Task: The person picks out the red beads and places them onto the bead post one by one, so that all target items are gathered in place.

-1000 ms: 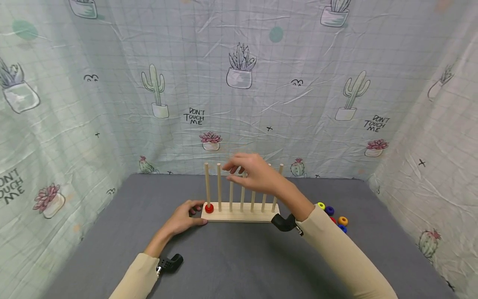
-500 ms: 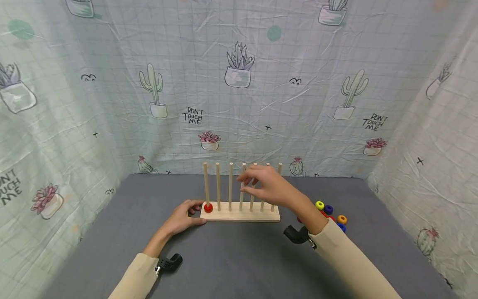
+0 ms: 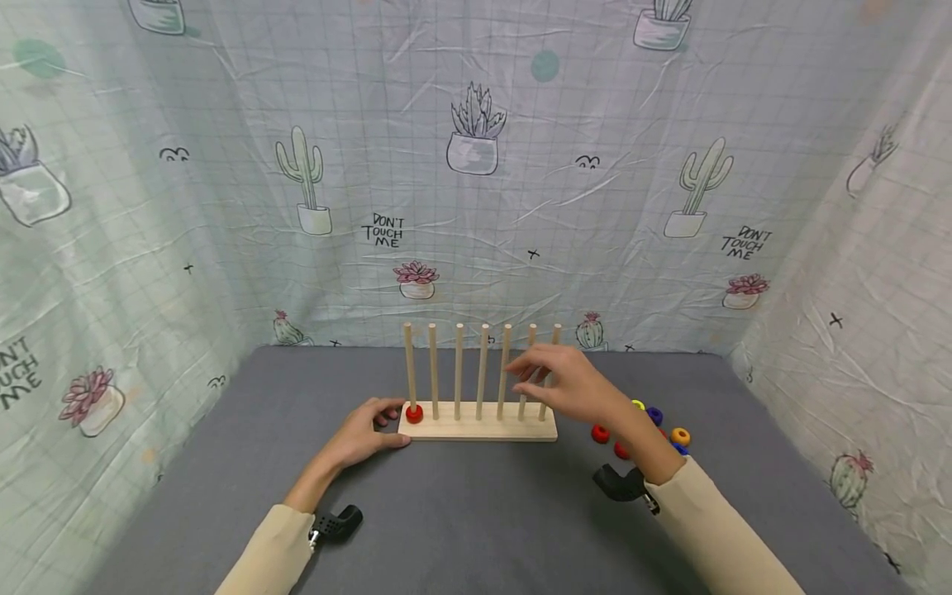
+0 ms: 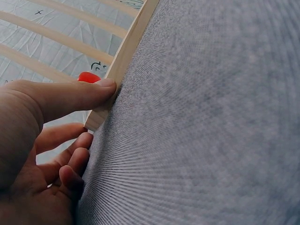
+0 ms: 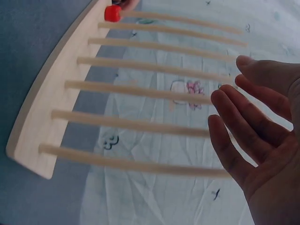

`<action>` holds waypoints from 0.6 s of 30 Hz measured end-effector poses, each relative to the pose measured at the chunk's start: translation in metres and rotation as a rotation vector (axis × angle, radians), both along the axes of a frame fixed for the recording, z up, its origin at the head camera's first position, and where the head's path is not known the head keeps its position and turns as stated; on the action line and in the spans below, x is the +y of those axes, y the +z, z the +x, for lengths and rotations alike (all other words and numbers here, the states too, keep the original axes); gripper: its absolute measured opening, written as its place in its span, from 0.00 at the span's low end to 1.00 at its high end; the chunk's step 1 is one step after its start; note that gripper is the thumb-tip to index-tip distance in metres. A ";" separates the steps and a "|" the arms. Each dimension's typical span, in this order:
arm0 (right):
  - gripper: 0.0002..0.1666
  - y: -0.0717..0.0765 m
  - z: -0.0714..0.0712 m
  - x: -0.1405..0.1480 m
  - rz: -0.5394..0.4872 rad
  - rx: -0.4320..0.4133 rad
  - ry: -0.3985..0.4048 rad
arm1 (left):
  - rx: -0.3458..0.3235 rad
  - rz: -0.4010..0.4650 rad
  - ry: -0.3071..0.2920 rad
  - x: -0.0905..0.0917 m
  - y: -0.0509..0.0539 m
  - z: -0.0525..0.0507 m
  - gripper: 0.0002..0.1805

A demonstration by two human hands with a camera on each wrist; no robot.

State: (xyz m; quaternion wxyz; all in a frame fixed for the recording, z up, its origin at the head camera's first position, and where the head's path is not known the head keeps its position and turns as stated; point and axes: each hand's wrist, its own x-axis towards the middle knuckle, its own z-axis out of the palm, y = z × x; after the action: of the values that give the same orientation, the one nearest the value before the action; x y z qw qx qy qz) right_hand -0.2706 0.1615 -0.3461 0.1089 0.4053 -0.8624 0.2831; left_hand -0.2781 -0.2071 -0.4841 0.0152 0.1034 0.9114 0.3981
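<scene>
A pale wooden peg rack [image 3: 476, 430] with several upright pegs stands on the grey table. One red ring [image 3: 414, 415] sits at the foot of its leftmost peg. My left hand [image 3: 364, 435] grips the rack's left end; in the left wrist view the thumb [image 4: 79, 97] lies on the front edge and a fingertip touches the end. My right hand [image 3: 561, 382] hovers in front of the rightmost pegs, fingers loosely bent. Nothing is between its fingers in the right wrist view, where the red ring [image 5: 112, 13] shows at the far end.
Right of the rack lie loose rings: red [image 3: 600, 434], orange [image 3: 680, 436], dark blue [image 3: 654, 416] and yellow [image 3: 637, 405], some partly hidden behind my right forearm. A cloth printed with cacti [image 3: 476, 248] hangs behind and beside the table [image 3: 476, 521].
My right hand has moved from the left-hand pegs rightward and lower, toward the right end of the rack. My left hand stays on the rack's end. More red rings have come into sight.
</scene>
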 end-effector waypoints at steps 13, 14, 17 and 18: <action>0.16 -0.017 0.002 0.046 -0.050 -0.022 -0.075 | -0.013 -0.002 0.009 0.002 0.000 0.000 0.38; 0.16 -0.018 0.002 0.049 -0.051 -0.021 -0.080 | -0.013 -0.002 0.008 0.002 0.000 0.000 0.38; 0.16 -0.024 0.000 0.061 -0.054 -0.026 -0.108 | -0.017 0.001 0.011 0.001 0.000 0.000 0.38; 0.16 -0.026 -0.001 0.064 -0.057 -0.031 -0.121 | -0.015 -0.001 0.010 0.001 0.001 0.000 0.38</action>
State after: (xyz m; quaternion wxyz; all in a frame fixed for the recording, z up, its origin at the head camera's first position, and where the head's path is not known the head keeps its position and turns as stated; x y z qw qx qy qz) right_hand -0.2716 0.2255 -0.3724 0.1237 0.3447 -0.8786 0.3066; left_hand -0.2782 -0.2065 -0.4835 0.0199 0.0960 0.9120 0.3984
